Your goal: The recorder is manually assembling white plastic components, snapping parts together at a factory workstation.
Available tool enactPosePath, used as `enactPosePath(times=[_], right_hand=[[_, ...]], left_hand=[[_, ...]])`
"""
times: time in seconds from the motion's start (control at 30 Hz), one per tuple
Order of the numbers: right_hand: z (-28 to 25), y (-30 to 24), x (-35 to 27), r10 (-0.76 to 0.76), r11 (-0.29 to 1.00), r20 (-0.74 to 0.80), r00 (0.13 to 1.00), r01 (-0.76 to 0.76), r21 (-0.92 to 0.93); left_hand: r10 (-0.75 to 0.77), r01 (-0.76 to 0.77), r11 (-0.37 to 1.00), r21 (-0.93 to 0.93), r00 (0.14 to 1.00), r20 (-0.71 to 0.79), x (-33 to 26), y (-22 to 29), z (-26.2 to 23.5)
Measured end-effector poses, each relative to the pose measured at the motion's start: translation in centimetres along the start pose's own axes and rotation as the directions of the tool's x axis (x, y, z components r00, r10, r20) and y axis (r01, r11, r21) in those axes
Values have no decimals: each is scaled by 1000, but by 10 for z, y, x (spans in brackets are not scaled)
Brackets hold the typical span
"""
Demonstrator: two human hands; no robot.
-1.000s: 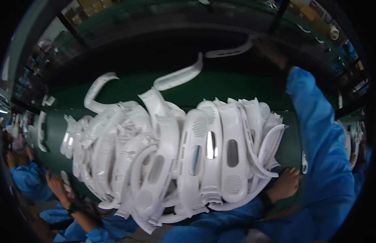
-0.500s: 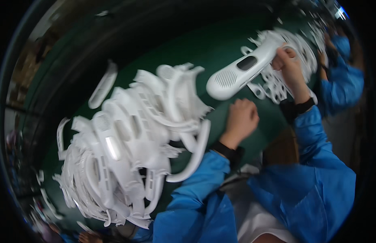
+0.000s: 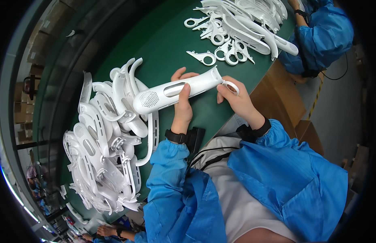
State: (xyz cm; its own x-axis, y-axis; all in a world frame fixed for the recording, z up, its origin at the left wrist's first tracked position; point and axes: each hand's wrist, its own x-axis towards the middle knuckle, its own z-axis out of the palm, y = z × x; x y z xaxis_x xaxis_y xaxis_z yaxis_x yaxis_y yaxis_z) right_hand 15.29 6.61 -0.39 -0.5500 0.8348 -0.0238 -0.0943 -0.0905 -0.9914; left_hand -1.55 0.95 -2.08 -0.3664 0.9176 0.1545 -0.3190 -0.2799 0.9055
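Head view: the left hand (image 3: 183,106), a loose fist before, now clamps its fingers on the housing (image 3: 177,90). Right hand (image 3: 235,99) fingers pinch a ring (image 3: 231,86) at its end, near the table (image 3: 163,44) edge.

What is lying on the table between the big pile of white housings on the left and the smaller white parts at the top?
In the head view, only bare green table separates the pile of housings from the ring-shaped white parts.

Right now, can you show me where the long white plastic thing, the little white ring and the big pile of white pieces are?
long white plastic shell (image 3: 155,98), head view, on its dotted grille end.
little white ring (image 3: 231,86), head view, on its rim by the right hand's fingertips.
big pile of white pieces (image 3: 101,162), head view, on the middle of the heap.
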Motion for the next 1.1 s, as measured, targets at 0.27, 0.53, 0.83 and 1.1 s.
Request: enactPosePath(times=[0.27,0.53,0.83,1.1], right_hand=[[-61,5,-9,18,991,-89,996,-5,137],[-77,-22,5,75,995,-54,996,-71,74],[-56,-15,38,277,901,159,948,-199,-386],[-65,-10,57,229,968,432,872,-158,-195]], left_hand=[[136,-41,794,607,984,-113,5,57,20],[-94,-237,7,971,967,237,5,60,11],[-152,-303,235,924,927,343,2,56,39],[-37,-329,133,935,941,337,5,26,32]])
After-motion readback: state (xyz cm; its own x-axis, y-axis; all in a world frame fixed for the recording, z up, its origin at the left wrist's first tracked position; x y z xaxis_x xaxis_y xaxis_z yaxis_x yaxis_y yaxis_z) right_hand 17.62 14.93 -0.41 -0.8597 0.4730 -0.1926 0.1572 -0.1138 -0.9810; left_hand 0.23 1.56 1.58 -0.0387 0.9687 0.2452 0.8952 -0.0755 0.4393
